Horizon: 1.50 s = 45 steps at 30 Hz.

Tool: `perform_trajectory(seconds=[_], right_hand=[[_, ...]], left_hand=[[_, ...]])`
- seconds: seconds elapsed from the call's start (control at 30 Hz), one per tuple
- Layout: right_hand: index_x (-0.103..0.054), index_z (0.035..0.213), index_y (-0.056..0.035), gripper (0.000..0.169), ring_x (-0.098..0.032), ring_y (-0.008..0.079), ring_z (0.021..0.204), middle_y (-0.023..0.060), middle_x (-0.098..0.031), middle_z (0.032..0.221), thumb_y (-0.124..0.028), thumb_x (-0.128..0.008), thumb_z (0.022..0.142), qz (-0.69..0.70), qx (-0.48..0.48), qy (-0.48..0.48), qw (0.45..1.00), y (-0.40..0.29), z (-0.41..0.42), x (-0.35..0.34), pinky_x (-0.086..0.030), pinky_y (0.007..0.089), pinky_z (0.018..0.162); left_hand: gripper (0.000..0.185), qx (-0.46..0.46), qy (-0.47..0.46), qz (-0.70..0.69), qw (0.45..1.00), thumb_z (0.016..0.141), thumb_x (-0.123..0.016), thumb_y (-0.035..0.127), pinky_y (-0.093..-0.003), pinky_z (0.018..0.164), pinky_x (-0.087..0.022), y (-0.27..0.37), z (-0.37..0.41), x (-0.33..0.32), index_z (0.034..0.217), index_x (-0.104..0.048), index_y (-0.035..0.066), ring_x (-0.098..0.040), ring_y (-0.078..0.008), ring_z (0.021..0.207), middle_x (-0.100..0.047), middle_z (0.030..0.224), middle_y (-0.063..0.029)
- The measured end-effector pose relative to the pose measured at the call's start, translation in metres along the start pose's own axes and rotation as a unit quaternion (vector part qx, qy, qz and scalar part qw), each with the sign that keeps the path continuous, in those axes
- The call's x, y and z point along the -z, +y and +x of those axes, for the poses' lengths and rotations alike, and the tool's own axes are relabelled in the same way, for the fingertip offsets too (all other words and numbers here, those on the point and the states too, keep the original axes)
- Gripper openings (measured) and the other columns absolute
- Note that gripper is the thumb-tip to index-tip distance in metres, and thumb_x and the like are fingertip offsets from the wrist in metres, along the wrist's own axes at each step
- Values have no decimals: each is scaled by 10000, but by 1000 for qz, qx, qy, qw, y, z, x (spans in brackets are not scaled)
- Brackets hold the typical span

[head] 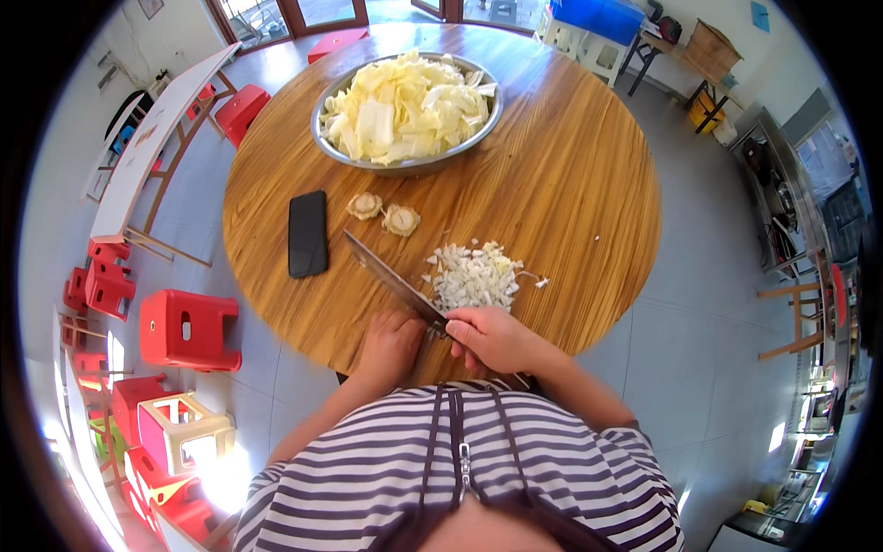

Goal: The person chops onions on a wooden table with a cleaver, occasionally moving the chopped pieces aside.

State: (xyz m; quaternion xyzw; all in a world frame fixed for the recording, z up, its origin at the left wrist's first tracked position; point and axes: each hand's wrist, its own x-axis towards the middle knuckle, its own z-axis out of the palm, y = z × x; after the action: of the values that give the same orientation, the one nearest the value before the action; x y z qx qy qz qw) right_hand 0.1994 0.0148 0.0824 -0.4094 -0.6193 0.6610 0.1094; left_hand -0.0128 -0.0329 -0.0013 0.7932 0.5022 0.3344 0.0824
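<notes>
My right hand (pixel 486 336) grips the handle of a kitchen knife (pixel 393 276), whose broad blade points up and to the left over the wooden table (pixel 566 186). Close to the blade, on its near side, my left hand (pixel 392 341) rests with bent fingers; whether it holds anything is hidden. A pile of chopped white vegetable pieces (pixel 474 276) lies just beyond my right hand. Two cut cabbage stem ends (pixel 401 219) sit past the knife tip. Farther back, a metal basin (pixel 414 165) is heaped with pale yellow cabbage leaves (pixel 414 110).
A black phone (pixel 308 234) lies on the table's left part. Red plastic stools (pixel 186 330) and a long white table (pixel 155 145) stand on the left. Shelving (pixel 772 200) runs along the right, and a blue box (pixel 597 19) is at the back.
</notes>
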Motion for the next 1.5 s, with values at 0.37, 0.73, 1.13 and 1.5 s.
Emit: perform_trajectory(seconds=[0.37, 0.73, 1.13, 1.5], right_hand=[[-548, 1287, 53, 386, -597, 92, 599, 58, -653, 790, -218, -508, 1015, 44, 31, 144, 988, 4, -45, 24, -487, 238, 564], [-538, 1298, 53, 397, -597, 90, 621, 59, -652, 799, -219, -519, 1009, 26, 11, 94, 995, 7, -45, 20, -491, 239, 573], [-554, 1267, 60, 391, -619, 116, 611, 88, -665, 796, -231, -512, 1010, 9, -20, 27, 999, 10, -30, 4, -506, 263, 572], [-558, 1255, 58, 383, -594, 108, 604, 72, -641, 806, -231, -508, 1008, 42, -40, 24, 998, 5, -13, 0, -505, 260, 546]], left_hand=[[117, 8, 47, 1, 999, 796, -679, 69, -406, 796, -473, -5, 26, -9, 911, -692, 86, -626, -282, 884, -663, 938, -66], [28, 63, -40, 67, 995, 811, -663, 112, -410, 763, -444, -8, 23, -4, 828, -679, 97, -618, -283, 833, -624, 827, -67], [45, 70, -24, 73, 995, 755, -676, 99, -409, 745, -444, 1, 13, -9, 798, -666, 90, -613, -284, 779, -622, 788, -73], [80, 61, -27, 76, 995, 730, -688, 86, -417, 738, -447, -1, 12, -10, 809, -678, 86, -608, -291, 769, -618, 775, -75]])
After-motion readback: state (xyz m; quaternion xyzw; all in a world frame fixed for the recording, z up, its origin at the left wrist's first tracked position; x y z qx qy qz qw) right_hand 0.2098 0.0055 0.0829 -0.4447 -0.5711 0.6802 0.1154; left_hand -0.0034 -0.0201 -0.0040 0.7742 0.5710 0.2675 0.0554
